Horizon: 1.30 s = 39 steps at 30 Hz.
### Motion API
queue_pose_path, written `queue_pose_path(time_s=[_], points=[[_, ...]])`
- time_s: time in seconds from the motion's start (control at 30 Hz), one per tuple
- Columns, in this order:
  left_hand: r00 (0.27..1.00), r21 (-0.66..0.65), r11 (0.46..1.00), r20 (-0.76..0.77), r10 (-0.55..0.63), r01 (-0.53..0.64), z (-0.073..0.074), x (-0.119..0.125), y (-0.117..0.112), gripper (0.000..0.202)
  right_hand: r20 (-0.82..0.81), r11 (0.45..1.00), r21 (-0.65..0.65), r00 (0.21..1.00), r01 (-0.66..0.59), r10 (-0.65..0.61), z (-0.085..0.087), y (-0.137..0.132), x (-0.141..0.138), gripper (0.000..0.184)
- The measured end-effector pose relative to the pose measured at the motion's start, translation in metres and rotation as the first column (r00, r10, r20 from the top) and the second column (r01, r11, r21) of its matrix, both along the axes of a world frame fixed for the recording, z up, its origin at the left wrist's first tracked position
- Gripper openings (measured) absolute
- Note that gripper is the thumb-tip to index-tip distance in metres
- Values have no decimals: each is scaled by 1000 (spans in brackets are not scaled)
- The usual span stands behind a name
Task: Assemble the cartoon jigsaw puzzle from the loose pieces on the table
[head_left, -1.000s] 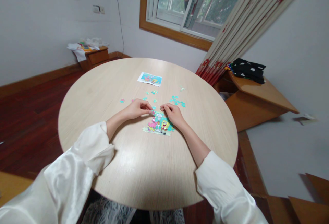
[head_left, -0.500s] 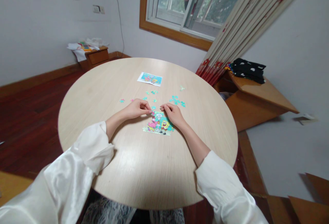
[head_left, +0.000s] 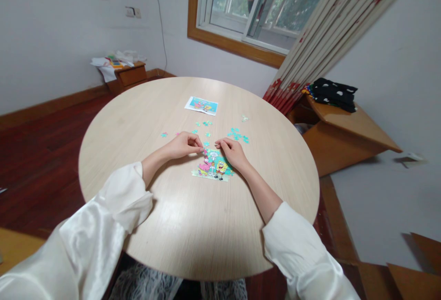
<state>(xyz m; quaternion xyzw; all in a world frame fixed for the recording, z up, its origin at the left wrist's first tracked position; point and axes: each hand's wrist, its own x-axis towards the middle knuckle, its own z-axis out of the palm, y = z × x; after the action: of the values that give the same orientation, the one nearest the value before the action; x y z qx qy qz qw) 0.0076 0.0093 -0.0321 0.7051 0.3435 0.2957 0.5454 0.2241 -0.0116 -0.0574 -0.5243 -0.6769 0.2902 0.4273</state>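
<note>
A partly joined jigsaw puzzle (head_left: 212, 170) with pink, white and yellow cartoon figures lies flat on the table in front of me. At its upper left corner, my left hand (head_left: 184, 145) pinches a small jigsaw piece (head_left: 204, 150) between thumb and fingertips, touching the puzzle's edge. My right hand (head_left: 233, 151) rests over the upper right part and hides some of it. Its fingers are curled together; whatever they hold, if anything, is too small to make out. One loose turquoise piece (head_left: 206, 144) lies between the hands, just above the puzzle.
Several loose turquoise pieces (head_left: 237, 134) lie beyond my right hand, and others (head_left: 207, 123) sit farther back. A pink and turquoise piece (head_left: 164, 134) is at left. The printed reference picture (head_left: 201, 105) lies toward the far side of the round table (head_left: 138, 107).
Both hands stay almost where they were at the puzzle's upper edge. The whole view has shifted very slightly; no piece has visibly moved.
</note>
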Motion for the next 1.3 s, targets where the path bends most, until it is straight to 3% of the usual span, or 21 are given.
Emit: queue_pose_path(time_s=[0.73,0.93,1.3], points=[[993,73,994,-92,-71,77,7,0,-3,8,-2,1000,2,1000,0,0,0,0,0,28],[978,76,983,-140,-153,164,1,0,-2,11,-3,1000,-3,1000,7,-7,-1,0,0,26],[970,78,980,-174,-170,185,1,1,-2,12,-3,1000,-3,1000,-4,4,-1,1,0,26]])
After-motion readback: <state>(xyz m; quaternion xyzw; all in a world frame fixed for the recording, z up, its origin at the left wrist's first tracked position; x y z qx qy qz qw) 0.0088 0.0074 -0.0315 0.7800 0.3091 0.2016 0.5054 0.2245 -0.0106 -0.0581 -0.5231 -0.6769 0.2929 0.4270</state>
